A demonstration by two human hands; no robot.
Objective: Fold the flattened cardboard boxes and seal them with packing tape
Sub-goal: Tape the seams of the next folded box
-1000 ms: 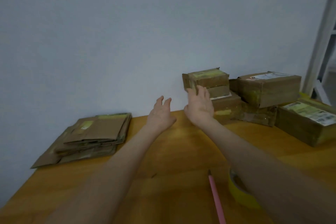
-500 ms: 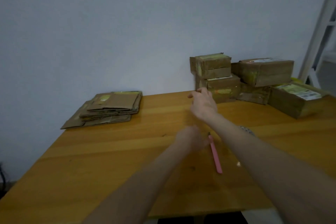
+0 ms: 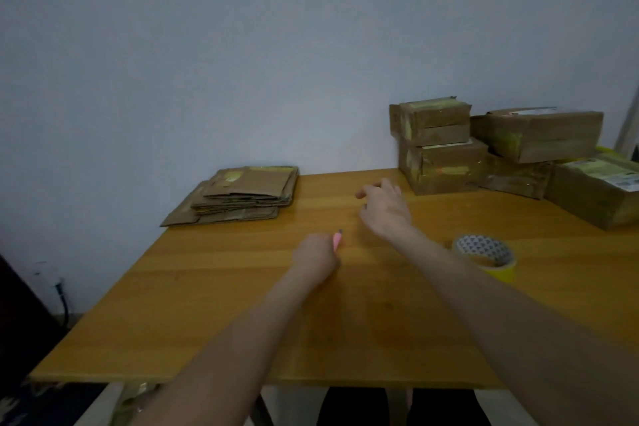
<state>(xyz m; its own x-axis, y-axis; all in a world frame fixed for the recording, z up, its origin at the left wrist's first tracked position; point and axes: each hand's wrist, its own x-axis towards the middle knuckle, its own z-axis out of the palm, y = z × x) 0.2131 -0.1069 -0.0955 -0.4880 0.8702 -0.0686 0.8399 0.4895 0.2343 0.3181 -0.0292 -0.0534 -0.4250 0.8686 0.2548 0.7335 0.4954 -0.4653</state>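
So since half a second back, the pink cutter (image 3: 337,239) has come up off the table (image 3: 207,304). The left hand (image 3: 316,259) now has its fingers curled round it, with only the tip poking out. The right hand (image 3: 383,207) has pulled back from the sealed boxes (image 3: 435,145) and hangs over the wood with its fingers loosely bent and nothing in them.

The stack of flattened boxes (image 3: 242,195) sits at the back left against the wall, with its long side running roughly along the wall. It's up and to the left of both hands. The left hand is closer but busy with the cutter, so I'd guess either the cutter gets put down or the right hand crosses over. The tape roll (image 3: 484,252) lies flat just right of the right forearm.
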